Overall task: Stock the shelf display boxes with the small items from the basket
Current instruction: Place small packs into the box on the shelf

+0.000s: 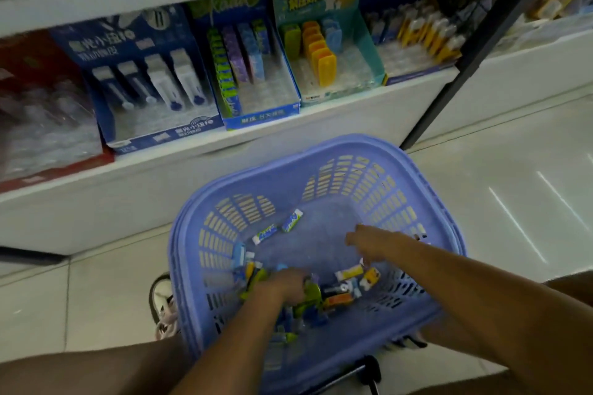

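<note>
Shelf (353,112): white, carries the row of display boxes along its front edge.
Basket (321,151): blue slotted plastic, on the floor just before the shelf.
Display boxes (154,135): blue and teal, partly filled; Chinese lettering on the fronts, too blurred to read.
Right hand (372,244): inside the basket, fingers loosely spread, released, grasping nothing.
Left hand (282,285): fingers clenched round green packets in the pile.
Small items (349,274): heaped at the basket's near wall; two blue-white packets (292,220) lie apart mid-floor.
</note>
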### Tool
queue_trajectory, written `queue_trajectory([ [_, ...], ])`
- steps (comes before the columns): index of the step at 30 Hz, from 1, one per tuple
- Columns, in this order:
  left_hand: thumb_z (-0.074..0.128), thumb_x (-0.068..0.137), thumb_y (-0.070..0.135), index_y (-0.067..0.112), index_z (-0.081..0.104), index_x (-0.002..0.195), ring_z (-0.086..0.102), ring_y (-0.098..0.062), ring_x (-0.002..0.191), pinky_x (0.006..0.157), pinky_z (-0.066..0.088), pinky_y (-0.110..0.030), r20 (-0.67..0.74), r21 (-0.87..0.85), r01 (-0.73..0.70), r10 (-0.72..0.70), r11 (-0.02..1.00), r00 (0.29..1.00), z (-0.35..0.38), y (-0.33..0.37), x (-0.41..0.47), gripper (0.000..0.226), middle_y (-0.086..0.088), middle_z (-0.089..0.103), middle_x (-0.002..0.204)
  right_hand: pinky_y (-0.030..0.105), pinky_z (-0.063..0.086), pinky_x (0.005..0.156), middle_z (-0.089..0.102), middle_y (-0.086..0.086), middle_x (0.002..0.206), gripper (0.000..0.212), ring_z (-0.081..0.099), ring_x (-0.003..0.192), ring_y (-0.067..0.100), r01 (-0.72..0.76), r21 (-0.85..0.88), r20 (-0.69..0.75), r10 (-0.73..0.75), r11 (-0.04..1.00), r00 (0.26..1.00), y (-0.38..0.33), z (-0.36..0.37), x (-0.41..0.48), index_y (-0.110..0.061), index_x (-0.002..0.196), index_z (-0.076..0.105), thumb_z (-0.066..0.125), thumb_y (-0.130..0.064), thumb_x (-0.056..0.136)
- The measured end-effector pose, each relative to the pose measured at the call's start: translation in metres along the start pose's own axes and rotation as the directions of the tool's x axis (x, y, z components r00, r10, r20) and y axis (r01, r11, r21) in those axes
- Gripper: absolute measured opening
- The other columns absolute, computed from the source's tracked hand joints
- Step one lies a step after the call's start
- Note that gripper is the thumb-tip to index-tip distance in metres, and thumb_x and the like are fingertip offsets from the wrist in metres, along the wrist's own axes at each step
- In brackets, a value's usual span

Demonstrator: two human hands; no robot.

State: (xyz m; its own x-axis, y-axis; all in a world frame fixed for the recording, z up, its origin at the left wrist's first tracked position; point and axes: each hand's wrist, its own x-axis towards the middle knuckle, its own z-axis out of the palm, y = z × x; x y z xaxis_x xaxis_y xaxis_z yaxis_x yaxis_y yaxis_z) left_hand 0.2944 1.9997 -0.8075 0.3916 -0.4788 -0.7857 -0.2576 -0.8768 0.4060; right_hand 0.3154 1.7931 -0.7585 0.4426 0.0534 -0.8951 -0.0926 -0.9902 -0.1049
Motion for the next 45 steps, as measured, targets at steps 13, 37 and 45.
queue_trajectory([
  [13,0.05,0.092,0.013,0.002,0.065,0.11,0.058,-0.036,0.109,0.091,0.044,-0.042,-0.254,0.003,0.0,0.001,1.0,0.967,0.006,0.028,0.049,0.026,-0.02,0.062,0.118,0.033,0.04,0.093,0.047,0.012,0.1,0.032,0.046,0.093,0.023,-0.211,0.026,-0.004,0.212,0.977,0.977,0.019,0.023,0.052,-0.004,0.121,0.058,0.035,-0.015,0.1],
  [37,0.06,0.089,0.013,0.014,0.048,0.056,0.051,-0.022,0.059,0.06,0.038,-0.032,-0.252,-0.74,-0.064,-0.188,0.669,0.949,-0.037,0.065,0.06,0.034,-0.006,0.051,0.057,0.022,0.04,0.057,0.059,0.005,0.072,0.025,0.047,0.06,0.013,0.309,0.653,-0.186,-0.248,0.691,0.951,0.013,-0.078,-0.018,-0.006,0.114,0.067,0.061,-0.006,0.089],
  [45,0.038,0.096,0.014,0.012,0.051,0.074,0.044,-0.008,0.039,0.049,0.053,-0.024,-0.33,-0.902,-0.306,0.031,-0.304,0.943,-0.127,0.072,-0.036,0.025,0.001,0.046,0.046,0.013,0.042,0.062,0.071,-0.005,0.091,0.025,0.048,0.069,0.005,0.561,0.803,-0.425,-0.469,0.2,0.775,0.007,-0.116,-0.081,-0.01,0.11,0.067,0.05,-0.005,0.093],
])
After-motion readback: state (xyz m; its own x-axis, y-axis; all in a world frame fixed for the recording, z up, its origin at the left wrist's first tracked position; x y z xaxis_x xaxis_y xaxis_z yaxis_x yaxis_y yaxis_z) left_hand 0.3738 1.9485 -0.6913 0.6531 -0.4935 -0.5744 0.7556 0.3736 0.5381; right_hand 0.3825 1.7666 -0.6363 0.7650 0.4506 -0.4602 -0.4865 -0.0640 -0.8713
